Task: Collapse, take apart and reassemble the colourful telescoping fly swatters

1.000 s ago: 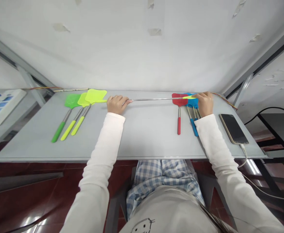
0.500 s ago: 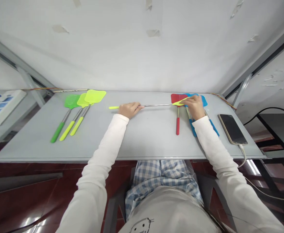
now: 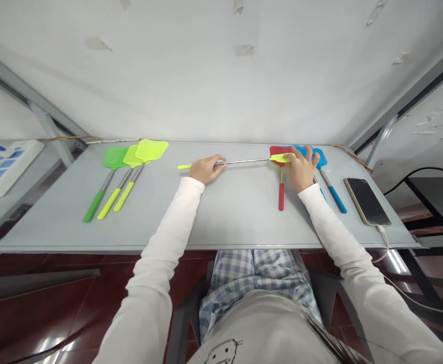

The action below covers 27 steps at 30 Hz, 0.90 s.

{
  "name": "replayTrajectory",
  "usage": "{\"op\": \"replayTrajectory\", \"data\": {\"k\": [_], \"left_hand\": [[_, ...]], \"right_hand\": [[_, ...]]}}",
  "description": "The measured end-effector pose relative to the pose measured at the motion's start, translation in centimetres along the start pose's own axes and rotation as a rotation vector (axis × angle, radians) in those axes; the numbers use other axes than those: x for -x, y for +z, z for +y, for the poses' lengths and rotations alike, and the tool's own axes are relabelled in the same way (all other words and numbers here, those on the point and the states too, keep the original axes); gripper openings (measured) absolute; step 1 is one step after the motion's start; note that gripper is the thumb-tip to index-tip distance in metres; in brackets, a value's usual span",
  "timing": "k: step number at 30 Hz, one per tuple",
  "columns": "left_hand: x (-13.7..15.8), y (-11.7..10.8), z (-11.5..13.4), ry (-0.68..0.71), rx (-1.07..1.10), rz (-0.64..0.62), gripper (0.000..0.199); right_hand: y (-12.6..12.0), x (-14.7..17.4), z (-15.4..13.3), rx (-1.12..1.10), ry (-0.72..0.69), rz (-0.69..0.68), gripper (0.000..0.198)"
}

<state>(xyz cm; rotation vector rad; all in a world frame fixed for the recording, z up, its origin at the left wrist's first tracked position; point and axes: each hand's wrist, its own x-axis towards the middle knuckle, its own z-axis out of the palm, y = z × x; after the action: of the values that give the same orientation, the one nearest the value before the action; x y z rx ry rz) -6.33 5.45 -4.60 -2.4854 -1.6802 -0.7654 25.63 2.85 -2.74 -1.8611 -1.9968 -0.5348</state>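
Grey desk (image 3: pixel 213 217) against a white wall: near its far edge, the left hand (image 3: pixel 205 169) is clenched around the steel rod of a yellow fly swatter (image 3: pixel 244 162), while the right hand (image 3: pixel 300 169) pinches its yellow head over a red swatter (image 3: pixel 281 187) and blue swatters (image 3: pixel 329 182); a phone (image 3: pixel 367 201) lies near the right edge.

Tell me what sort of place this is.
Probably a plain workshop or small assembly bench, not a home. A bare grey table on a metal frame stands against a white wall, fly swatters lie sorted by colour: green and yellow swatters at one end, red and blue swatters at the other. A phone charges beside them.
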Motion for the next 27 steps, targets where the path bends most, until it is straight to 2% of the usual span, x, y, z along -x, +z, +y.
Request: {"op": "replayTrajectory", "data": {"k": [5,9,15,21,24,27], "left_hand": [[0.0,0.6,0.2,0.101,0.028,0.016,0.039],[0.0,1.0,1.2,0.074,-0.045,-0.008,0.042],[0.2,0.4,2.1,0.044,-0.086,-0.057,0.043],[0.5,0.6,5.8,0.094,-0.053,-0.154,0.042],[0.8,0.9,7.5,0.085,-0.042,-0.143,0.045],[0.8,1.2,8.2,0.043,-0.008,-0.116,0.046]], "right_hand": [[0.3,-0.6,0.5,-0.028,-0.106,-0.170,0.041],[0.4,-1.2,1.4,-0.022,-0.187,-0.292,0.040],[-0.2,-1.0,1.1,0.050,-0.271,-0.291,0.040],[-0.8,0.1,-3.3,0.065,-0.454,-0.334,0.037],[-1.0,0.3,-4.4,0.050,-0.473,-0.282,0.034],[-0.9,0.2,-4.1,0.026,-0.458,-0.196,0.034]]}}
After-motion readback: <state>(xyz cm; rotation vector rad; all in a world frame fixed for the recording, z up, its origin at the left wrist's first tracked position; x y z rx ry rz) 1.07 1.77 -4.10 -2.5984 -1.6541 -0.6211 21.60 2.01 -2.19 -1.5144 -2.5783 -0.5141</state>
